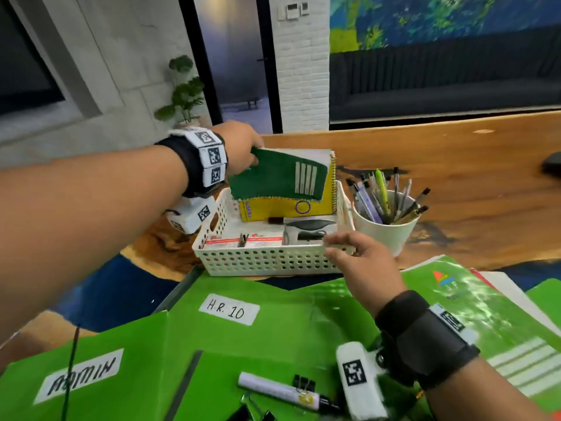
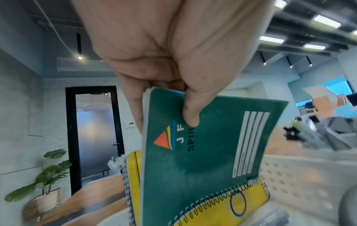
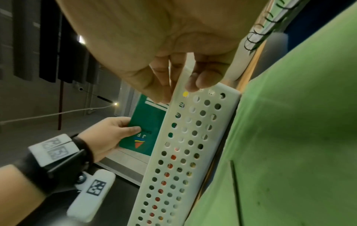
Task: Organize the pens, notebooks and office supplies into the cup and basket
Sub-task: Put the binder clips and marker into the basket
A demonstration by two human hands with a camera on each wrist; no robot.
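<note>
The left hand (image 1: 239, 147) pinches a dark green notebook (image 1: 277, 177) by its corner, thumb on the cover, lowering it into the white perforated basket (image 1: 267, 262) in front of a yellow spiral notebook (image 1: 288, 206). Only the left wrist view shows its red, yellow and blue logo. The right hand (image 1: 361, 262) rests relaxed fingers on the basket's near rim. Beyond the right hand, a white cup (image 1: 385, 229) holds pens. The basket's small contents are hard to identify.
</note>
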